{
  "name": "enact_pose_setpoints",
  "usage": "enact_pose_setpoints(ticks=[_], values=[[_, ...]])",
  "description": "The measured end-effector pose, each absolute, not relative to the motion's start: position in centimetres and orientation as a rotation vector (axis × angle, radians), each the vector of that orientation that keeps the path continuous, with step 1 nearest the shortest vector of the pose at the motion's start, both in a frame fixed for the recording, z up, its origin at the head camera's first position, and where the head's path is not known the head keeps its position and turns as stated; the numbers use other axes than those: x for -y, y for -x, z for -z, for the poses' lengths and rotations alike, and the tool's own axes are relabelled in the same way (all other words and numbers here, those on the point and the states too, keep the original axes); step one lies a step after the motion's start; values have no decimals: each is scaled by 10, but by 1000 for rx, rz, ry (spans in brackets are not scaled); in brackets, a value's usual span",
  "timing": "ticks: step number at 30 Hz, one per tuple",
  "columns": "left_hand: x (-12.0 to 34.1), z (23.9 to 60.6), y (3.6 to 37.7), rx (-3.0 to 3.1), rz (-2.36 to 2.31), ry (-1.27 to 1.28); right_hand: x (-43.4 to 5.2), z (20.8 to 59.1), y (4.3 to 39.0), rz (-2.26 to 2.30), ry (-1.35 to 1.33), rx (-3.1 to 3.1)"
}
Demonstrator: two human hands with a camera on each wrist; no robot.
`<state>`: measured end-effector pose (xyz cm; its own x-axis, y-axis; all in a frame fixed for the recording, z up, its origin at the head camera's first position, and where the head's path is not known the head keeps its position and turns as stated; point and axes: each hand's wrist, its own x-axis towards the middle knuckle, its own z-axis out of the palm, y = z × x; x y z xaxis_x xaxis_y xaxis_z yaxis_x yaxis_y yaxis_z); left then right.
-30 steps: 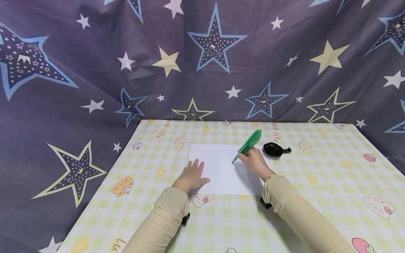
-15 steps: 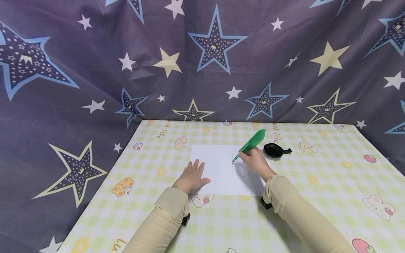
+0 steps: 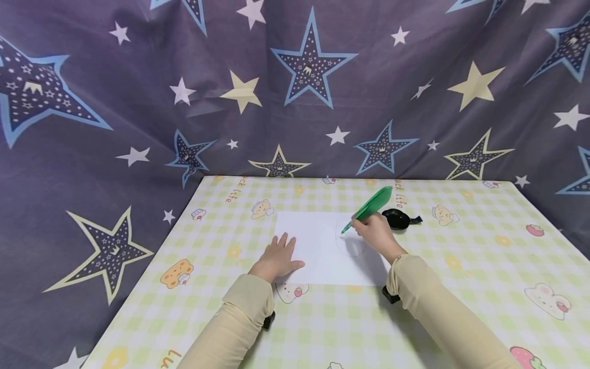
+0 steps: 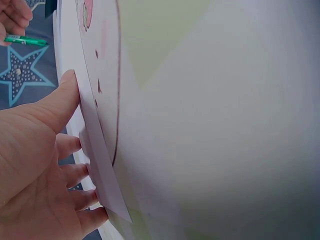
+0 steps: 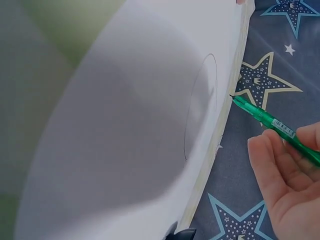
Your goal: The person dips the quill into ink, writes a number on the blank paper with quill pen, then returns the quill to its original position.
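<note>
A white sheet of paper [image 3: 318, 256] lies on the table. My left hand [image 3: 276, 258] rests on its left edge with spread fingers, the thumb [image 4: 67, 95] lying along the edge in the left wrist view. My right hand [image 3: 375, 233] pinches a green pen [image 3: 371, 205] with a leaf-shaped top, tilted up to the right. The label on its barrel [image 5: 280, 126] shows in the right wrist view, where its dark tip stands raised off the paper. Below the tip, a thin curved pencil-like line [image 5: 186, 120] forms a rounded outline on the right half of the sheet.
A small black pan-shaped object [image 3: 397, 219] with a short handle sits just beyond the right hand. The checked tablecloth [image 3: 461, 318] carries printed cartoon figures. A dark star-patterned curtain [image 3: 207, 123] hangs behind the table's far edge.
The right hand and the pen have moved slightly to the right, and the tip has come away from the left side of the drawn line. The left hand stays in place.
</note>
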<state>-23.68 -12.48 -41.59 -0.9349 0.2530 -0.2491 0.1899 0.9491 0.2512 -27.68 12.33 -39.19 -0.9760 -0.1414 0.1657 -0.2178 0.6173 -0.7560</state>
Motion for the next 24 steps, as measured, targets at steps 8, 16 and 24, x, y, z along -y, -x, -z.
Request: enact_pose_setpoints(ticks=[8, 16, 24], values=[[125, 416, 236, -2816, -332, -326, -128, 389, 278, -1276, -262, 2746], [124, 417, 238, -2820, -316, -331, -133, 384, 278, -1273, -235, 2729], [124, 416, 237, -2820, -318, -329, -139, 381, 278, -1297, -217, 2747]])
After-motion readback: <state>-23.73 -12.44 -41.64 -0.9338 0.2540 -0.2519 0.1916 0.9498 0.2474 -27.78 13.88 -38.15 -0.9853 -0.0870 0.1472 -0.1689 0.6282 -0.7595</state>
